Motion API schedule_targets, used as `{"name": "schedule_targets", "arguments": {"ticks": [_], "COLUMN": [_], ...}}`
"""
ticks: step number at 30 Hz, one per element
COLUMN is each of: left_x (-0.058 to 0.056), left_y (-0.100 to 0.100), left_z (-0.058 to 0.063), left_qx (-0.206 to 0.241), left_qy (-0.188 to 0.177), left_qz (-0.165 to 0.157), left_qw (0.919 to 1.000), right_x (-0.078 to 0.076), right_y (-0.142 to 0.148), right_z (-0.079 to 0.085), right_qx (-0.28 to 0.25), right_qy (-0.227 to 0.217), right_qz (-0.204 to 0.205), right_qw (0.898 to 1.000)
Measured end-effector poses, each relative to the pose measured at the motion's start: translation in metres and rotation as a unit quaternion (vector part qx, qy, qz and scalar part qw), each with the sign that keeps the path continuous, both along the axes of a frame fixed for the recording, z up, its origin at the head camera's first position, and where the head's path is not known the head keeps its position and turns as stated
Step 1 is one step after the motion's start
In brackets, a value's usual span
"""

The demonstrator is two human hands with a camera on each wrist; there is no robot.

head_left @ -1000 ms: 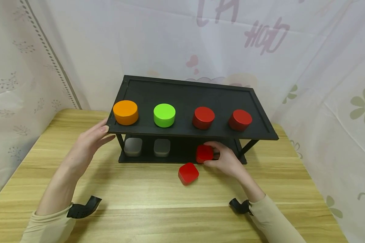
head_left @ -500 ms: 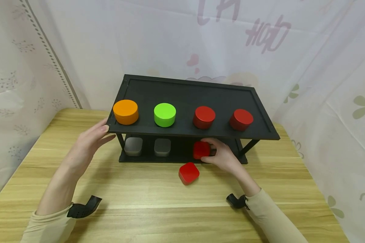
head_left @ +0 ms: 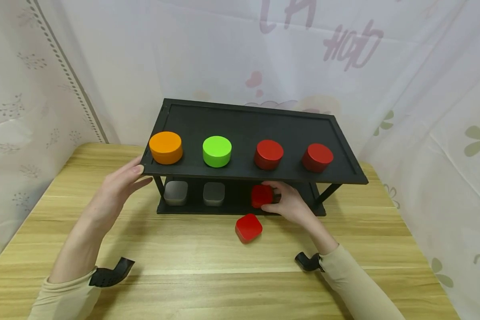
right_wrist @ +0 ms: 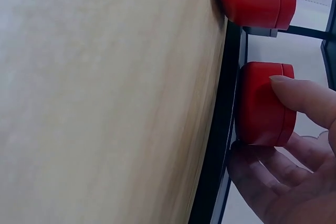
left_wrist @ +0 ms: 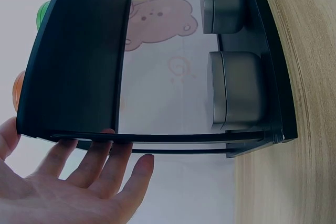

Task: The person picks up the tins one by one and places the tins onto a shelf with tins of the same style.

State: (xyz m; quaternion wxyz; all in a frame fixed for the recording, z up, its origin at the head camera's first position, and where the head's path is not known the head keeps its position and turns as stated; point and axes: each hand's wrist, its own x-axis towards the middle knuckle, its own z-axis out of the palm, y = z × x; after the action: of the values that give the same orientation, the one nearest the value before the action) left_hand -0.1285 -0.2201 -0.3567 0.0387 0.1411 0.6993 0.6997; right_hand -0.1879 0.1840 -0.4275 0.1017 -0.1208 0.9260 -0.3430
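Note:
A black two-tier rack (head_left: 244,121) stands on the wooden table. My left hand (head_left: 118,186) holds its upper left front corner, thumb on top and fingers beneath; the left wrist view shows the fingers (left_wrist: 107,169) at the end bar. On the lower tier, my right hand (head_left: 291,205) holds a red rounded-square tin (head_left: 261,196) between thumb and fingers. That tin (right_wrist: 260,103) sits upright on the tier in the right wrist view. Another red square tin (head_left: 248,228) lies on the table just before the rack, touched by neither hand.
Two grey square tins (head_left: 175,193) stand on the lower tier's left half. Along the upper tier's front are an orange round tin (head_left: 166,148), a green one (head_left: 217,151) and two red ones (head_left: 268,154). A patterned white cloth (head_left: 208,53) hangs behind.
My right hand has moved the red tin left and slightly back along the lower tier. My left hand stays at the rack's corner.

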Motion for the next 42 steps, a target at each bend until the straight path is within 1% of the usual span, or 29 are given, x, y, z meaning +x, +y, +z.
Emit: {"name": "schedule_targets", "arguments": {"ticks": [16,23,30,36,42], "left_x": [-0.0007,0.0002,0.0002,-0.0001,0.0003], "left_y": [-0.0008,-0.0004,0.0,0.0001,0.0001], "left_z": [-0.0005,-0.0003,-0.0003,-0.0001,-0.0002], "left_qx": [-0.019,-0.01,-0.01,-0.007,-0.006], "left_qy": [-0.006,-0.006,-0.007,-0.007,-0.006], "left_qz": [0.005,0.003,0.005,0.005,0.007], "left_qw": [0.9998,0.9999,0.9999,0.9999,0.9999], "right_x": [-0.0044,-0.0042,-0.0033,-0.0023,0.0008], "right_y": [-0.0053,-0.0056,-0.0055,-0.0033,0.0003], "right_z": [-0.0045,-0.004,-0.0037,-0.0039,-0.0028], "right_qx": [-0.006,-0.006,-0.006,-0.017,-0.033], "right_qy": [0.0,-0.008,-0.004,-0.006,-0.014], "right_qz": [0.007,0.008,0.014,0.018,0.013], "right_qw": [1.0,1.0,1.0,1.0,0.999]}}
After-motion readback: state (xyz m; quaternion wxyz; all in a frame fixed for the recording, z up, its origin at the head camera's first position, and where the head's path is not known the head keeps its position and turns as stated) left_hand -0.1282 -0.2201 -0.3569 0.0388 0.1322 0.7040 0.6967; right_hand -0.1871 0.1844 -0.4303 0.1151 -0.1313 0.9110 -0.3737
